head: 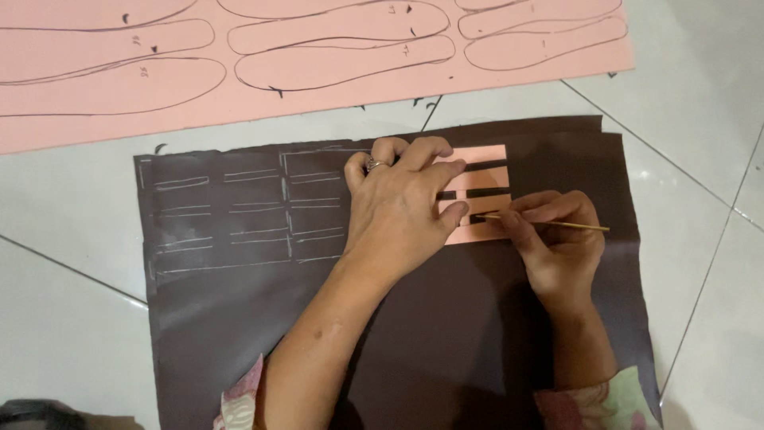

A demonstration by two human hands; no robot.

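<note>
My left hand (402,203), a ring on one finger, presses flat on a small pink stencil card (487,155) with long slots cut through it. The card lies on a dark brown sheet (446,334) spread on the floor. Just to the right, my right hand (557,235) grips a thin wooden stick (585,228) like a pen, its tip inside a lower slot of the card. Pale traced outlines of rectangles and bars (239,211) cover the sheet's left part. The left hand hides most of the card's left side.
A large pink sheet (199,99) with hand-drawn shoe-sole outlines lies along the top, beyond the dark sheet. White floor tiles (700,159) with dark grout lines surround both sheets. A dark object (32,414) shows at the bottom left corner.
</note>
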